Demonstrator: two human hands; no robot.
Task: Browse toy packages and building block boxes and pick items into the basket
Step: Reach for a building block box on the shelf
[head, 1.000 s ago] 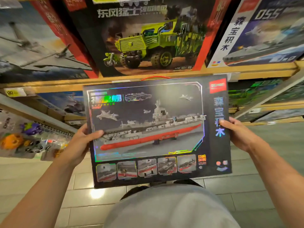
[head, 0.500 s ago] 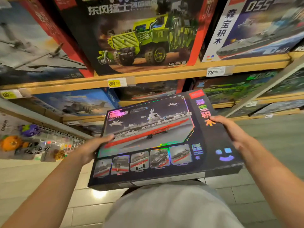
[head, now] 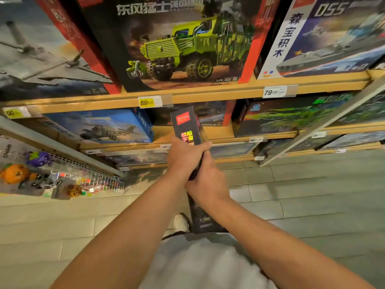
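Here both hands, left hand (head: 183,157) and right hand (head: 205,180), clasp the building block box (head: 186,126) edge-on between them; it seems stiff, flat, fairly light, best gripped by its long edges.

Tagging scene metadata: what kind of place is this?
Most likely a toy shop aisle: building block boxes such as the green truck box stand on wooden shelves with price tags.

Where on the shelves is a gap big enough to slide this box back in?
Bare shelf shows between the blue helicopter box and the dark red-edged box, behind the held box. The top shelf, around the green truck box, is packed tight.
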